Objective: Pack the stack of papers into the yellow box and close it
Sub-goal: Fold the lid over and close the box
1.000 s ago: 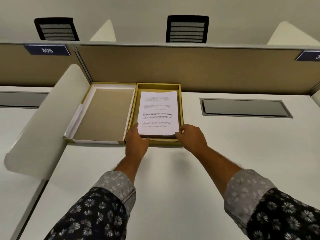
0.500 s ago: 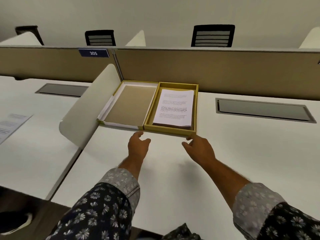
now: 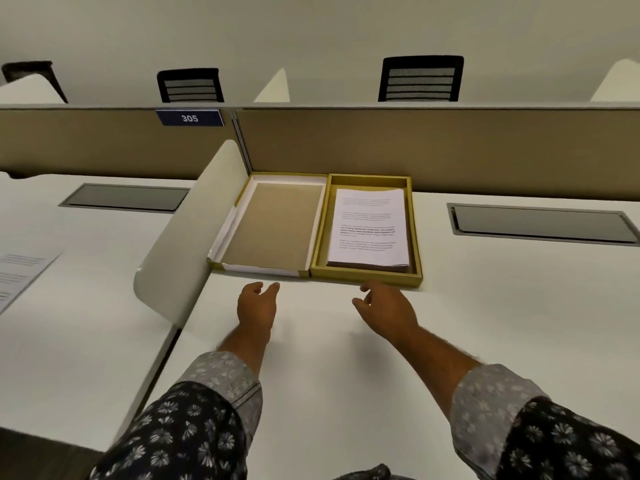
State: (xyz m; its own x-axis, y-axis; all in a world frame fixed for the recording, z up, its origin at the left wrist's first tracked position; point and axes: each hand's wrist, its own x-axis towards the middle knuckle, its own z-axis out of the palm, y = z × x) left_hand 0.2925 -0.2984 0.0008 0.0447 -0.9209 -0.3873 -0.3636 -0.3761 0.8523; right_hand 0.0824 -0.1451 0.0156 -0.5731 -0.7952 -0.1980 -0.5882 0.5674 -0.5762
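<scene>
The yellow box (image 3: 367, 278) lies open at the back of the white desk. A stack of printed papers (image 3: 369, 228) rests flat inside its tray. The lid (image 3: 273, 223), brown inside with a white rim, lies face up to the left, touching the tray. My left hand (image 3: 257, 304) hovers just in front of the lid's near edge, fingers apart and empty. My right hand (image 3: 386, 308) hovers by the tray's front wall, fingers spread, holding nothing.
A white curved divider (image 3: 183, 233) stands left of the lid. A tan partition (image 3: 415, 147) runs behind the box. A grey cable hatch (image 3: 540, 223) sits in the desk to the right. A printed sheet (image 3: 17, 275) lies on the neighbouring desk.
Both hands have let go of the paper stack and drawn back out of the tray toward me. The view has shifted left and pulled back.
</scene>
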